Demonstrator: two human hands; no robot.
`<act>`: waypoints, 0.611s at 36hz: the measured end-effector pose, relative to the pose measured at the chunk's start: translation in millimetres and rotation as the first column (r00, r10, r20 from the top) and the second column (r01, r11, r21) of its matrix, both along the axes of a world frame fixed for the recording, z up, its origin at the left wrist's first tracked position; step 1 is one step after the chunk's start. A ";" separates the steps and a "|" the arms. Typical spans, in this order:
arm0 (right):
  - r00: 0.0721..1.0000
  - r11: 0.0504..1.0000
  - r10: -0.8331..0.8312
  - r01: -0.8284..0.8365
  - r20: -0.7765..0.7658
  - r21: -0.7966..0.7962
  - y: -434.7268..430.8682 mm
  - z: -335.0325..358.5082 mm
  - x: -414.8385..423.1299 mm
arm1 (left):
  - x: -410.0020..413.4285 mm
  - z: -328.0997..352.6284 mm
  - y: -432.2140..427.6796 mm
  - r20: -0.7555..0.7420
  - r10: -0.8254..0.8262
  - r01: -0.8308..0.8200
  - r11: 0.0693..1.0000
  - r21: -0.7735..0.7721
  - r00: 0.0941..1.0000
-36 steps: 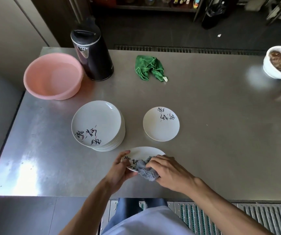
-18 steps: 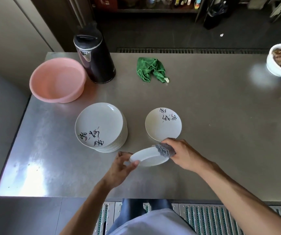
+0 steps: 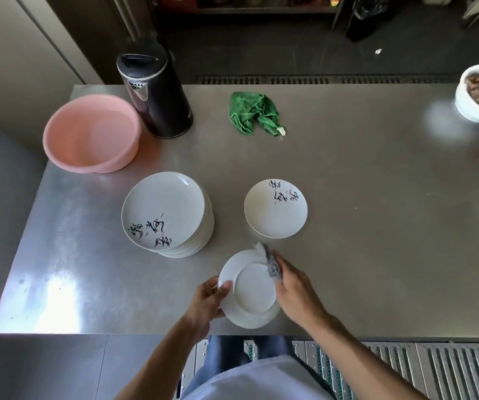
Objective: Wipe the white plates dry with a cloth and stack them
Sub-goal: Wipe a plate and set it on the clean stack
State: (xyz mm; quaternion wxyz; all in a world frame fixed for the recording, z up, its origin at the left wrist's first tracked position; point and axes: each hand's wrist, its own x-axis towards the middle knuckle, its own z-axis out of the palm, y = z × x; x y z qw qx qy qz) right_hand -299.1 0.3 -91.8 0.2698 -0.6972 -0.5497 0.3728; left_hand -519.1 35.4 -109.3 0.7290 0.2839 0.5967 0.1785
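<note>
Steel counter (image 3: 348,255), front edge: plate (image 3: 254,290) held underside-up. Left hand (image 3: 206,301) pinches near rim; right hand (image 3: 293,287) clutches grey cloth (image 3: 271,265) against far rim. Risk: thin wet-rim grip slips, plate drops, chips.

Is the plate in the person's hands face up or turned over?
Turned over: the held plate shows a plain underside with a foot ring, no painted characters like the single plate beyond it.

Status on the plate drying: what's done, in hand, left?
Done, apparently: a single plate lies alone on the table, likely the start of the dried stack. In hand: the left hand grips an upturned plate by its rim while the right hand holds the grey cloth against its edge. Left: the tall stack, probably unwiped; wetness isn't visible.
</note>
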 end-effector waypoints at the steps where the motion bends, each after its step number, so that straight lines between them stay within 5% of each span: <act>1: 0.998 0.998 0.055 -0.053 0.036 -0.031 -2.9 -5.5 -5.7 | 2.1 -0.8 -1.0 -0.001 0.011 -0.011 1.000 -0.021 1.000; 6: 0.952 0.953 0.265 -0.235 0.155 -0.191 -5.8 -35.6 -23.6 | 13.1 -1.8 -1.1 0.018 0.063 -0.061 0.994 -0.095 0.998; 15: 0.783 0.810 0.574 -0.587 0.241 -0.021 -21.3 -26.0 -8.9 | 22.8 -4.5 11.6 0.016 0.116 -0.113 0.982 -0.149 0.993; 22: 0.835 0.872 0.489 -0.469 0.251 -0.139 -28.3 -34.4 23.4 | 22.5 -3.6 12.4 0.002 0.115 -0.113 0.980 -0.161 0.993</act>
